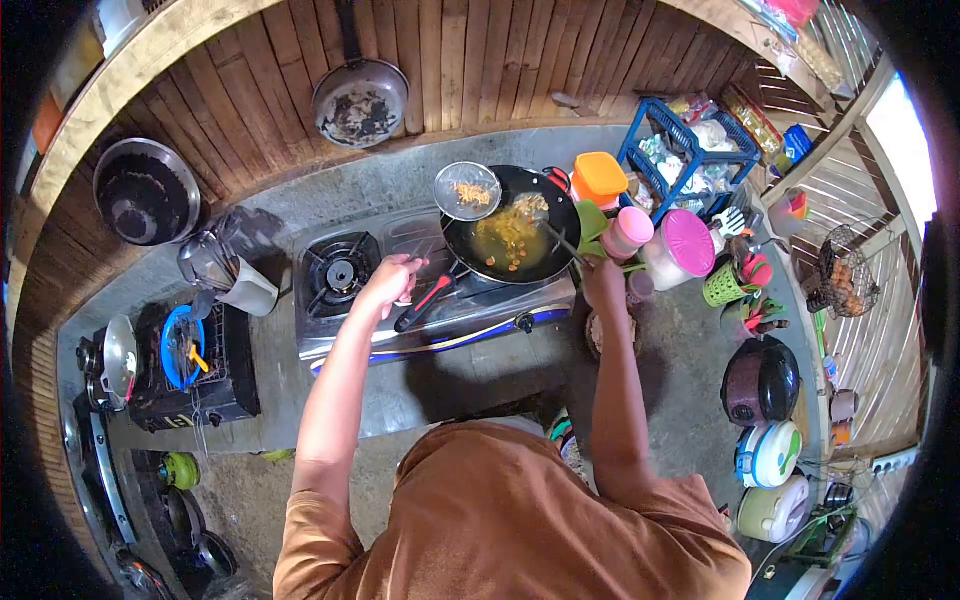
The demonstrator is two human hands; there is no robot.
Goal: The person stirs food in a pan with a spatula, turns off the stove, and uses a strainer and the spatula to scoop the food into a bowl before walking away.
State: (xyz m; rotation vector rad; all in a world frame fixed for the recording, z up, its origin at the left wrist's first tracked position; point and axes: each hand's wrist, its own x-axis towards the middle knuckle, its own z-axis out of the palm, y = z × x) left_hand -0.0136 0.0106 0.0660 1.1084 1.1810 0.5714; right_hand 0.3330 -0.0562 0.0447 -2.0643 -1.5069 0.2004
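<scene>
A black wok with yellowish oil and browned bits of food sits on the right side of the stove. My left hand is closed around the thin handle of a round mesh strainer. The strainer is above the wok's upper left rim and carries golden fried bits. At the wok's right side, my right hand grips the dark handle of a cooking utensil. That utensil's head reaches into the wok near a pale clump of food; its exact shape cannot be made out.
A bare burner is left of the wok, whose red and black handle points toward me. Right of it stand an orange container, pink-lidded tubs and a blue rack. A rice cooker stands farther right.
</scene>
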